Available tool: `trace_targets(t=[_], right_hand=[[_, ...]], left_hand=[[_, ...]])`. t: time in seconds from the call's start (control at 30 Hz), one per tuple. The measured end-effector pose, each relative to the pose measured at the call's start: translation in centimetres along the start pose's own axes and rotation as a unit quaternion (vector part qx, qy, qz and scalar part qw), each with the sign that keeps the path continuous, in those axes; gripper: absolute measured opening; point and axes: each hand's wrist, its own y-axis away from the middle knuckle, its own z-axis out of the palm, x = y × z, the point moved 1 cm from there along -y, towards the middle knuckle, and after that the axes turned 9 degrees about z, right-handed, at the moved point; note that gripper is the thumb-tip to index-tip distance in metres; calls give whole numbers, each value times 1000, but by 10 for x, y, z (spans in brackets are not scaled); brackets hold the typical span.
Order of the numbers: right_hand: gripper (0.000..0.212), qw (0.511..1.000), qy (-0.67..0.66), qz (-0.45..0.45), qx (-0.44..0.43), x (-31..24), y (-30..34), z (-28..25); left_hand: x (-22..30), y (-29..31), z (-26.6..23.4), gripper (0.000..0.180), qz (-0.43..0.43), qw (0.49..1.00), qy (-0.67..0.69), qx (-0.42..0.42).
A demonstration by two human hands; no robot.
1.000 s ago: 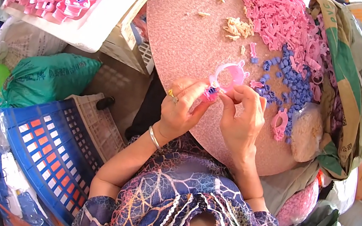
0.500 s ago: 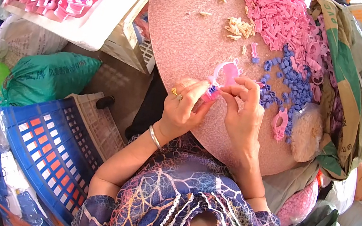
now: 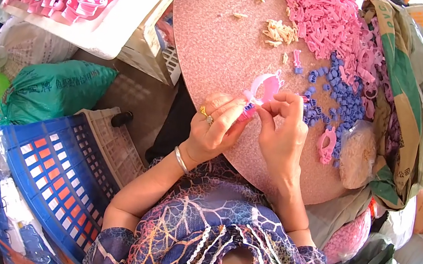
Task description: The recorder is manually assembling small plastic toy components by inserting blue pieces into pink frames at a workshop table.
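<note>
Over the near part of the round table, a pink plastic ring-shaped part (image 3: 268, 87) is held between both hands, with a small blue piece set in its lower end. My left hand (image 3: 217, 124) pinches that lower end; a bracelet and rings are on this arm and hand. The fingertips of my right hand (image 3: 285, 128) press together at the part's right side, beside the blue piece. Whether they hold anything smaller is hidden. Right of my right hand lies another pink ring part (image 3: 326, 145), near a heap of small blue pieces (image 3: 346, 91).
Slim pink pieces (image 3: 324, 22) are heaped at the table's far right, beside a few cream pieces (image 3: 280, 32). A white tray (image 3: 97, 43) of pink assemblies stands far left. Blue baskets (image 3: 54, 172) and a green bag (image 3: 57, 91) sit left. A sack (image 3: 402, 109) borders the right.
Both hands keep their grip on the pink part, which has turned and shifted slightly. My left fingers have curled a little further around its lower end.
</note>
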Motion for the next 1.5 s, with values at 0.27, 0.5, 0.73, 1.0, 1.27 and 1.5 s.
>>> trace_targets(t=[0.27,0.5,0.73,1.0,1.27,1.5], right_hand=[[32,986,72,-145,-26,9,-12,3],[41,994,-72,77,-30,23,-8,5],[48,928,-326,151,-96,8,-5,-2],[47,936,-335,79,-75,13,4,-3],[34,884,-437,123,-109,24,1,-14],[28,888,-412,171,-111,39,12,-9]], left_hand=[[1,2,-2,47,-39,998,22,-32],[3,1,-9,50,-116,991,55,-24],[10,-9,-12,48,-107,992,62,-13],[23,-8,-10,51,-172,985,28,-12],[26,-14,-16,50,-106,992,19,-58],[29,6,-18,44,40,975,-102,-192]])
